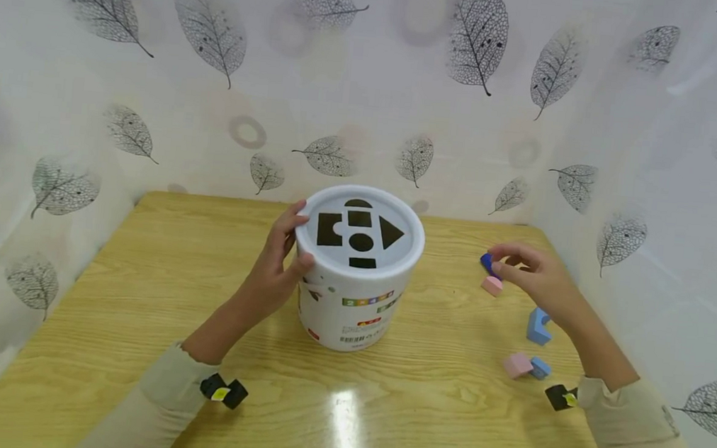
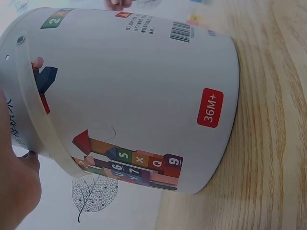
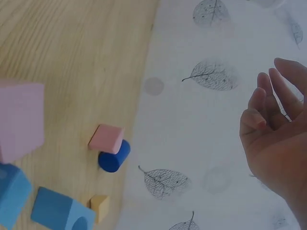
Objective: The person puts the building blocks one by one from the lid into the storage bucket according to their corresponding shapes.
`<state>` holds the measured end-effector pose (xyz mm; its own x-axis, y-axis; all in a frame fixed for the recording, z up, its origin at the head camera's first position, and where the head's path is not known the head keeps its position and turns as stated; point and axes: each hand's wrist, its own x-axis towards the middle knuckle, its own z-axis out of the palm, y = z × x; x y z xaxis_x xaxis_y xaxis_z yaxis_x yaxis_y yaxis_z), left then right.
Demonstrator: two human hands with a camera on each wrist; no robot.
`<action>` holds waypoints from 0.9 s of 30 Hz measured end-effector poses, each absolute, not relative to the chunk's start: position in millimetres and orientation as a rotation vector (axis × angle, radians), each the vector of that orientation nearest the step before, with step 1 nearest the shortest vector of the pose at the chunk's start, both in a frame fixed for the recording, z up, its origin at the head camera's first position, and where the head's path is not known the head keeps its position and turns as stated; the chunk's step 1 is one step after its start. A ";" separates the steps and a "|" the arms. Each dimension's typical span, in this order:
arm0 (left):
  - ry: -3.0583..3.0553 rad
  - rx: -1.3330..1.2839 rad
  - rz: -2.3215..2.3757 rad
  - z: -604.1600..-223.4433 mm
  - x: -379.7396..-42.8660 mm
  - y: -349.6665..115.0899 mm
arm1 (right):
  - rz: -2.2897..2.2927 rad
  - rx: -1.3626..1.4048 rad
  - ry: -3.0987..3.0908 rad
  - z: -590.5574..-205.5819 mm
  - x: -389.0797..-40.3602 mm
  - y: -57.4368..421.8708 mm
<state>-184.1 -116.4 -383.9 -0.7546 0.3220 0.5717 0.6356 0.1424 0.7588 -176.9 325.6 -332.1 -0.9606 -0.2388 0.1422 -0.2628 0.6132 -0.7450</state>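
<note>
A white bucket [image 1: 351, 309] stands upright on the table, its grey lid [image 1: 330, 257] cut with several shaped holes. My left hand [image 1: 275, 263] grips the bucket's left side, with fingertips and thumb around the lid's rim. In the left wrist view, part of this hand [image 2: 19, 187] shows beside the bucket's handle strap. My right hand [image 1: 530, 271] hovers over a dark blue cylinder block [image 3: 114, 157] and a small pink block [image 3: 106, 139]. In the right wrist view it is apart from both, with loosely bent fingers and nothing between them.
Nearer the right forearm lie a light blue notched block [image 1: 538, 326], a larger pink block [image 1: 517, 366] and another light blue block [image 1: 540, 368]. A small yellow block [image 3: 99, 207] shows in the right wrist view. Leaf-patterned cloth [image 1: 368, 111] closes off the table's back and sides.
</note>
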 end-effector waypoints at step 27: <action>-2.158 -0.932 -1.635 -384.2 -183.8 -116.4 | 1.104 0.153 -3.058 -389.8 -208.4 379.2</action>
<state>-183.8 -116.4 -384.2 -0.7536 0.3244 0.5717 0.6382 0.1527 0.7546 -208.4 379.2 -389.8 -0.9892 -0.1262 -0.0743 -0.0497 0.7663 -0.6406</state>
